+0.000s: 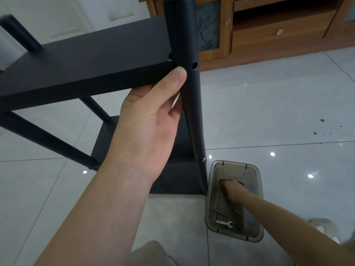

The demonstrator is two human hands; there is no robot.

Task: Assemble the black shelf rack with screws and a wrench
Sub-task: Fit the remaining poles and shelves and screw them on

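The black shelf rack stands on the tiled floor with an upper shelf board and a lower board. My left hand grips the near upright post just below an empty screw hole, thumb pressed where the board meets the post. A screw head shows low on that post. My right hand reaches down into a smoky clear plastic box on the floor; its fingers are hidden. A small silver wrench, a few nuts and screws lie in the box.
A wooden cabinet with drawers stands behind the rack. Other black posts rise at the left. Glossy grey floor tiles surround the rack. My knee shows at the bottom edge.
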